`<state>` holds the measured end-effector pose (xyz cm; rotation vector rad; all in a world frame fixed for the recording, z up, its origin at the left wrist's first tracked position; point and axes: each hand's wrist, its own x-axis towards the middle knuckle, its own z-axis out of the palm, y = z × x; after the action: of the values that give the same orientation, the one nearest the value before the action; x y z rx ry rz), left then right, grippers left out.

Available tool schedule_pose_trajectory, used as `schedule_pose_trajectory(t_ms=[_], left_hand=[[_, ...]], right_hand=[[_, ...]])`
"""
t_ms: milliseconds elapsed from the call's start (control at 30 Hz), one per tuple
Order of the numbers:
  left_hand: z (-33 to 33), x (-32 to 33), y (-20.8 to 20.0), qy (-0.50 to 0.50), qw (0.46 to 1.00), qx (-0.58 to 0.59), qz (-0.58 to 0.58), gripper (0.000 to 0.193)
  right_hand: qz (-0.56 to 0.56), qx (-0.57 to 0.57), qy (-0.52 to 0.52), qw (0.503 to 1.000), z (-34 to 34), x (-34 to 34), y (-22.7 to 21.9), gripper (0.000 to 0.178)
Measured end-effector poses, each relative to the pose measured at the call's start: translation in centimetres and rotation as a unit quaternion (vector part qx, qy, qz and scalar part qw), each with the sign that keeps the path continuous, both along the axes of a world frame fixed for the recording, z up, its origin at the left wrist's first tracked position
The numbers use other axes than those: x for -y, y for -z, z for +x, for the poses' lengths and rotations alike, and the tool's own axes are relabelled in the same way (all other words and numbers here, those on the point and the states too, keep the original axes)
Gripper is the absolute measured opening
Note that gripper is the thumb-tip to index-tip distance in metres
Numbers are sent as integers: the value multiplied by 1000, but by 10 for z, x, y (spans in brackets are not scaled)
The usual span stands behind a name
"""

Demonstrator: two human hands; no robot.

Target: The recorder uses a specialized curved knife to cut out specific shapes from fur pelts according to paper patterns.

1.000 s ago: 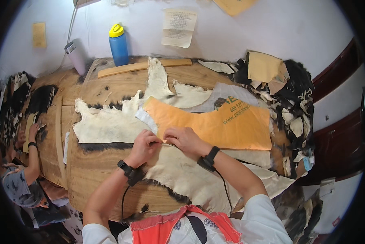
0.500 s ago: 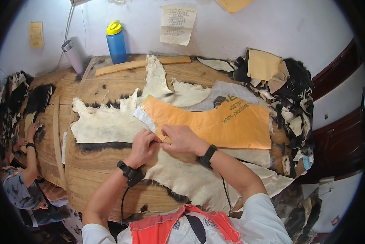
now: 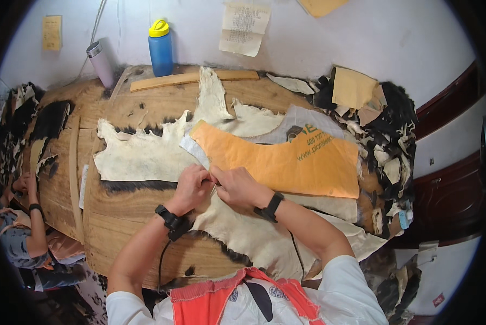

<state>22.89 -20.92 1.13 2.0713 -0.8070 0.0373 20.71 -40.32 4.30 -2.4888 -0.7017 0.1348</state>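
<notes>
My left hand [image 3: 192,189] and my right hand [image 3: 237,187] meet at the middle of the table, fingertips almost touching. Both are closed in a pinch; the small thing between them is mostly hidden and I cannot tell its kind. Beneath and around them lies a pale hide [image 3: 140,158] with dark fur along its edges, skin side up. An orange curved pattern sheet [image 3: 275,165] covers the hide just beyond my right hand. A whitish sheet [image 3: 193,151] sticks out at the pattern's left end. Another part of the hide [image 3: 237,230] hangs toward me.
On the wooden table [image 3: 129,216] stand a blue bottle [image 3: 161,51] and a pink tumbler [image 3: 100,66] near the wall. A wooden strip [image 3: 194,81] lies at the back. Fur scraps [image 3: 397,124] are heaped on the right. At far left a co-worker's arm [image 3: 35,222] reaches over dark fur.
My hands stay together at the pattern's lower left end, with a slight shift of the fingers. The whole view has shifted a little. The co-worker's hand at the left has drawn back.
</notes>
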Motion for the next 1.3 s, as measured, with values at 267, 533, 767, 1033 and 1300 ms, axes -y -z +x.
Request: schedule_pose_trajectory(t_ms=[267, 533, 767, 1033, 1300], left_hand=[[4, -2, 0, -3, 1000, -27, 14, 8], [0, -1, -13, -5, 998, -57, 10, 11], [-7, 2, -18, -9, 999, -36, 22, 11], [-13, 1, -28, -22, 999, -35, 26, 14], [-20, 2, -60, 195, 973, -125, 5, 24]], right_hand=[[33, 310, -71, 948, -6, -2, -8, 8], [133, 213, -155, 956, -77, -33, -35, 7], [286, -122, -119, 943, -98, -14, -48, 7], [322, -162, -202, 910, -108, -18, -76, 6], [499, -296, 298, 758, -54, 14, -17, 6]])
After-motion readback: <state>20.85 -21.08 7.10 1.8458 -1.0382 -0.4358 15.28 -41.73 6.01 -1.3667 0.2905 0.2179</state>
